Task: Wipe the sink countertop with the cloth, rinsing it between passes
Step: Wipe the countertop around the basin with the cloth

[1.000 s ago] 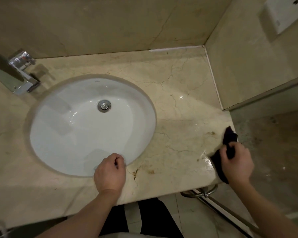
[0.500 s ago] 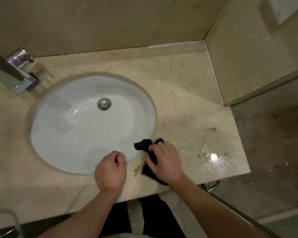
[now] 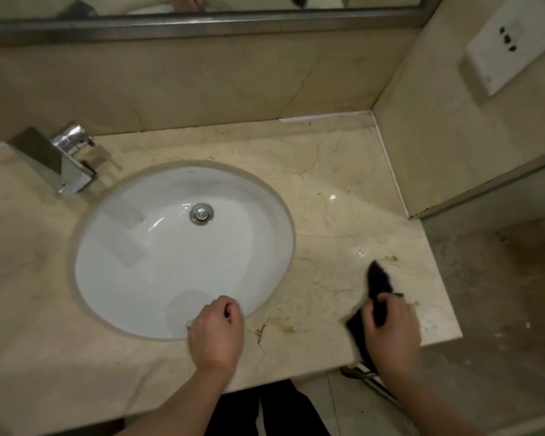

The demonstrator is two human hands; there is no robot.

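Wiping well here means, I think, keeping the one dark cloth (image 3: 378, 292) flat on the countertop (image 3: 328, 196) and making overlapping passes up to the edge at lower right of the frame. The right hand (image 3: 390, 328) grips the cloth with curled fingers, near the front edge. The left hand (image 3: 216, 332) rests at the front rim of the one sink (image 3: 107, 278), fingers curled and holding nothing. Farther, at centre, is one drain (image 3: 201, 214); at upper left one faucet (image 3: 66, 162); at the top one mirror (image 3: 202, 3).
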